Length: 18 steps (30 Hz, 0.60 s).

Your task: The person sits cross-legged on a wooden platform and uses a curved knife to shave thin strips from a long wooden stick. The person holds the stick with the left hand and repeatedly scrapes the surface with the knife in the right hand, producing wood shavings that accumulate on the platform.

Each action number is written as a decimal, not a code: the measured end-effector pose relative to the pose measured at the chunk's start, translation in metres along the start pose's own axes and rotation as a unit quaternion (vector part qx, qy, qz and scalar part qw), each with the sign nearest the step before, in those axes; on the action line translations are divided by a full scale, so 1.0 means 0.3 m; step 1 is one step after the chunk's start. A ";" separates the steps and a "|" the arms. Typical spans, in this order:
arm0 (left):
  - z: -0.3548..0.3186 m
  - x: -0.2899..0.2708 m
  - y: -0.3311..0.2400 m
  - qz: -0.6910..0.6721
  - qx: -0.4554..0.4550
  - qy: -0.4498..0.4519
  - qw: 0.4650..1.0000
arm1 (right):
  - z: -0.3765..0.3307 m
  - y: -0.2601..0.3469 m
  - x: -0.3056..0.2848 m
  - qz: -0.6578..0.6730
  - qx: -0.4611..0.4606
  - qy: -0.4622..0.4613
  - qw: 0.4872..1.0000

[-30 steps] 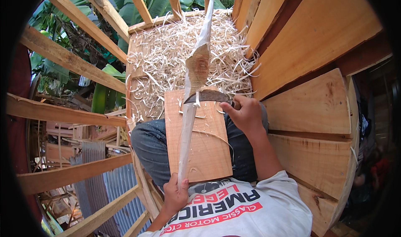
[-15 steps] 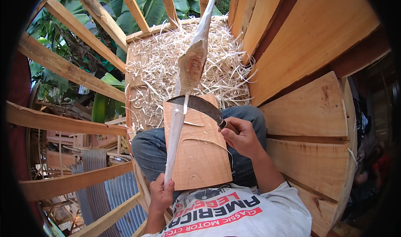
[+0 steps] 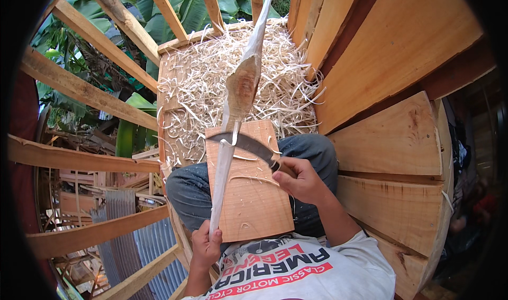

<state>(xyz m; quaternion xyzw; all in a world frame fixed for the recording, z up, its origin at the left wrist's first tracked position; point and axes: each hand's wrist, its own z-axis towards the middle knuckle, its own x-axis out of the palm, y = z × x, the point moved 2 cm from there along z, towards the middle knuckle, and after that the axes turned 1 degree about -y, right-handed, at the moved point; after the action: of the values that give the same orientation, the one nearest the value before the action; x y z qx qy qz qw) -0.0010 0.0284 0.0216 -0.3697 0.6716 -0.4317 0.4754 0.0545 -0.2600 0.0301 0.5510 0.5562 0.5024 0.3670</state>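
Observation:
My left hand (image 3: 206, 242) is closed round the near end of a long pale carved wooden stick (image 3: 221, 179). The stick runs away from me and upward, with a wide brownish part (image 3: 242, 88) in its middle and a thin far tip. In my right hand (image 3: 301, 179) is the wooden handle of a curved sickle (image 3: 248, 145). Its dark blade lies across the stick below the wide part, and a white shaving curls up at the blade. A flat wooden board (image 3: 254, 207) rests on my lap under both, with a few thin shavings on it.
A thick heap of curly wood shavings (image 3: 286, 72) covers the floor beyond my knees. Wooden plank walls (image 3: 386, 130) rise close on the right. On the left stands an open slatted railing (image 3: 90, 91), with corrugated metal sheets (image 3: 156, 252) and large green leaves outside it.
The sickle has slid along the stick toward me, and my right hand has come nearer and slightly left. A shaving has lifted at the blade. My left hand holds its place.

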 end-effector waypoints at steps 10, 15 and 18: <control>0.001 -0.012 0.000 0.015 0.010 -0.005 1.000 | -0.003 0.019 0.002 0.130 0.064 0.045 0.988; -0.005 -0.014 -0.002 0.012 0.016 -0.009 1.000 | 0.006 0.059 -0.036 0.095 0.016 0.006 0.995; -0.005 -0.017 0.009 0.023 0.003 0.004 1.000 | -0.007 0.031 0.006 0.003 -0.003 0.130 0.991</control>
<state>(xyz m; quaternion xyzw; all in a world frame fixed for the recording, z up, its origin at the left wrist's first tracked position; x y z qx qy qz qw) -0.0014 0.0343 0.0210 -0.3512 0.6802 -0.4243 0.4838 0.0546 -0.2596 0.0398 0.4818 0.5961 0.5724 0.2914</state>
